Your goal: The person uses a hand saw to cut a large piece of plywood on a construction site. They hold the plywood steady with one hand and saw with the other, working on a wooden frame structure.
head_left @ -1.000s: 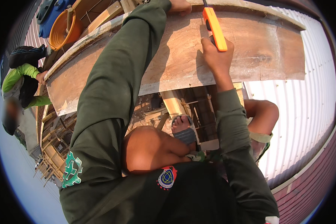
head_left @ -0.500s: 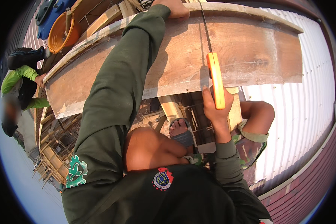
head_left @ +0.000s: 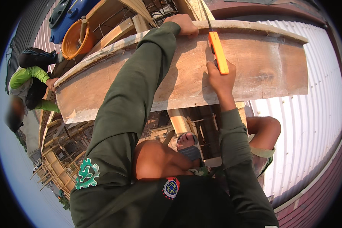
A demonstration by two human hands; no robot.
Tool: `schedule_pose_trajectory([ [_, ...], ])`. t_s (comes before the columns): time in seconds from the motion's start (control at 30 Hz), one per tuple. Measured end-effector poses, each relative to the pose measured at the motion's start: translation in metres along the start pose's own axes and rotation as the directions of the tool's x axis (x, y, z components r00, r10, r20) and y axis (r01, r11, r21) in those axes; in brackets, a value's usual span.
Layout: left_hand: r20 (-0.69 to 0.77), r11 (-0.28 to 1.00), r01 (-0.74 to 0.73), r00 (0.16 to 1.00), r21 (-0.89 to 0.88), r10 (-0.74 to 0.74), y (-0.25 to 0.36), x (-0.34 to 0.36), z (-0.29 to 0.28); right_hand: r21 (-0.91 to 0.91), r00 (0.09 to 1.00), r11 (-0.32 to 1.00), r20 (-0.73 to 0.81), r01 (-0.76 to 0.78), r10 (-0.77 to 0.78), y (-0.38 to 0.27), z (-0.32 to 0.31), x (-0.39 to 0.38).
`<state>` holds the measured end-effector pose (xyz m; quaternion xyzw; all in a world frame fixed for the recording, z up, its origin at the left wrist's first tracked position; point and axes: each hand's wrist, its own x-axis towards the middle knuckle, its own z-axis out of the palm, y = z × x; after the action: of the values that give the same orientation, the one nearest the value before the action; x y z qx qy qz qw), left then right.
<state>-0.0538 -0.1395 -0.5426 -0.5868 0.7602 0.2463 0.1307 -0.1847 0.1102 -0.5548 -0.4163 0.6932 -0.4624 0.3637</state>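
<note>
My right hand is closed round the yellow-orange handle of a handsaw. Its dark blade crosses the wooden batten along the far edge of a plywood panel and reaches past it. On that same batten, left of the blade, my left hand is closed over the wood. Part of its grip is hidden behind the hand. At the panel's left end, a person in bright green sleeves has a hand on the edge.
An orange bucket stands at the far left beside a blue container. White corrugated roofing spreads on the right. Below the panel are timber beams, with my sandalled foot on one, and gaps between them.
The saw and my right hand have moved forward, away from me, so more blade passes beyond the batten. My left hand still grips the batten. The whole view has shifted slightly.
</note>
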Motion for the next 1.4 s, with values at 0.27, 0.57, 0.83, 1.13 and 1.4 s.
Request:
schedule_pose_trajectory([
  [0.27, -0.046, 1.000, 0.009, 0.999, -0.002, -0.009, -0.001, 0.003, 0.002, 0.020, 0.994, 0.994, -0.006, 0.105, -0.105, 0.001, 0.001, 0.026],
  [0.57, -0.057, 0.999, -0.040, 0.998, 0.000, 0.040, -0.002, 0.007, 0.008, 0.024, 0.999, 0.999, -0.003, 0.048, -0.048, 0.006, -0.001, 0.017],
  [0.83, -0.046, 0.995, 0.005, 0.999, 0.099, -0.001, -0.002, 0.009, 0.010, -0.079, 0.995, 0.992, 0.019, 0.101, -0.100, 0.005, -0.022, -0.027],
  [1.13, -0.173, 0.990, -0.093, 0.979, 0.109, 0.111, -0.007, 0.006, 0.006, -0.057, 0.998, 0.997, -0.020, 0.058, -0.059, 0.007, -0.020, -0.027],
  [1.4, -0.329, 0.967, -0.084, 0.930, 0.240, 0.162, -0.012, 0.021, 0.014, -0.091, 0.998, 0.994, -0.025, 0.057, -0.060, 0.007, -0.019, -0.025],
])
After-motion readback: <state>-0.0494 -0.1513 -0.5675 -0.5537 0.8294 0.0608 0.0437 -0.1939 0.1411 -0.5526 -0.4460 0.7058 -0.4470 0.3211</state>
